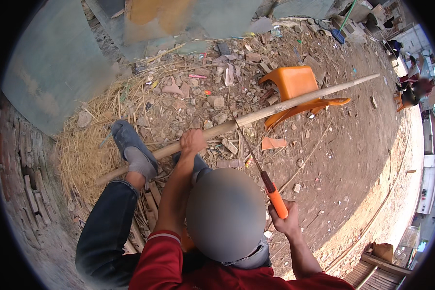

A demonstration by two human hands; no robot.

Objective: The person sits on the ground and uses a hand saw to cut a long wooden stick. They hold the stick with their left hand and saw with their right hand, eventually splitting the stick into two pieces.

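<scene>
A long pale wooden pole slants from the straw at lower left to the upper right. My left hand is closed round it near its middle. My right hand grips the orange handle of a hand saw. The narrow saw blade points up and away and crosses the pole just right of my left hand; I cannot tell how deep it sits in the wood. Farther along, the pole lies across an orange plastic chair tipped over on the ground. My foot in a grey slipper is beside the pole's near part.
Straw and broken brick and stone litter the ground. Large grey-green sheets stand at upper left, by a rough brick wall. A green-handled broom lies at the back. People are far off at right.
</scene>
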